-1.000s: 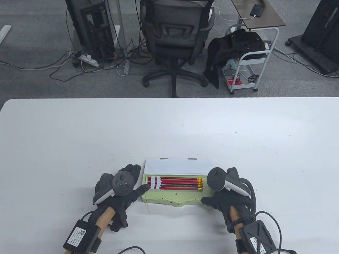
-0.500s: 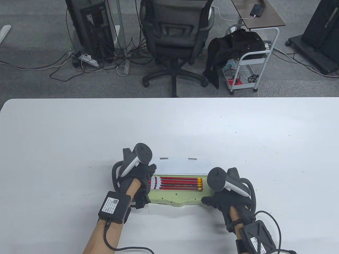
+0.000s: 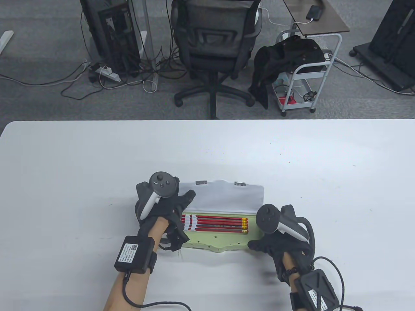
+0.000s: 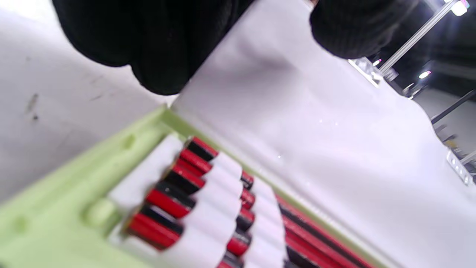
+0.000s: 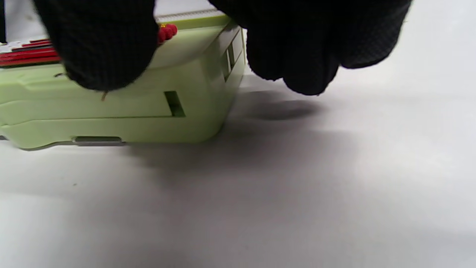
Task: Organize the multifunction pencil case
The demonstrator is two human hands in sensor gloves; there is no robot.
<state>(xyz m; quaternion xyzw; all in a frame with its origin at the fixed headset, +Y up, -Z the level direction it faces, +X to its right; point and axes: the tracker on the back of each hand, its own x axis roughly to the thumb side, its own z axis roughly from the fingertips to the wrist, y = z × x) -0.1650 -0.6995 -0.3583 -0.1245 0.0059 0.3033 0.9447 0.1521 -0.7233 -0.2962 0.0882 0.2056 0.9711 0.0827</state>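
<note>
Red pencils [image 3: 214,224] lengthwise, erasers rightward

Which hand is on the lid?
The left hand grips the white lid at its left end; the right hand rests at the green case.

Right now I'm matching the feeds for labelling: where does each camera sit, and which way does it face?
Table view: above, looking down at pencil case; left hand and right hand show.
Left wrist view: beside the lid, over red pencils; fingertips on top.
Right wrist view: low at table, facing the case's end; fingers show.
All share the case.
</note>
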